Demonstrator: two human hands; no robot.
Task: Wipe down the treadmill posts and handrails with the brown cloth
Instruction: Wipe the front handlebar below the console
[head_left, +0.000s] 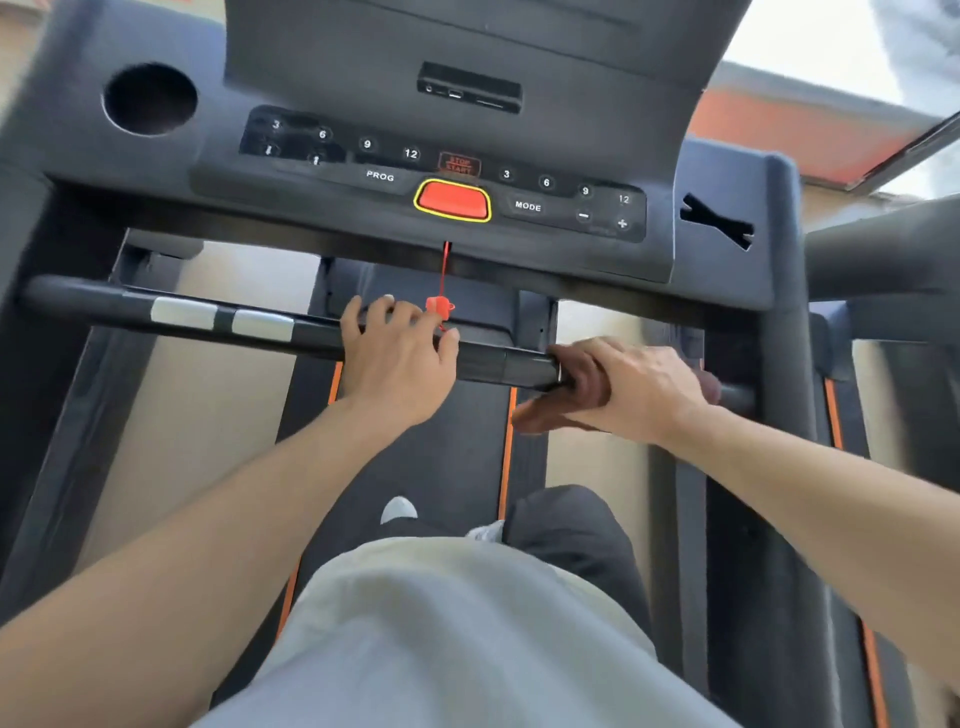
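A black front handrail (498, 366) with two silver sensor plates (223, 319) runs across the treadmill under the console. My right hand (634, 387) is wrapped around the right part of this bar with the brown cloth (582, 387) folded between palm and rail. A loose end of the cloth hangs below the bar. My left hand (400, 353) rests on the middle of the rail, fingers curled over it, holding no cloth. The right post (779, 332) and left post (31, 291) rise at the sides.
The console (447, 171) with buttons and a red stop key (452, 200) sits just above the rail. A red safety cord and clip (440, 305) dangles by my left fingers. A second treadmill (883, 270) stands to the right. My legs stand on the belt (415, 467) below.
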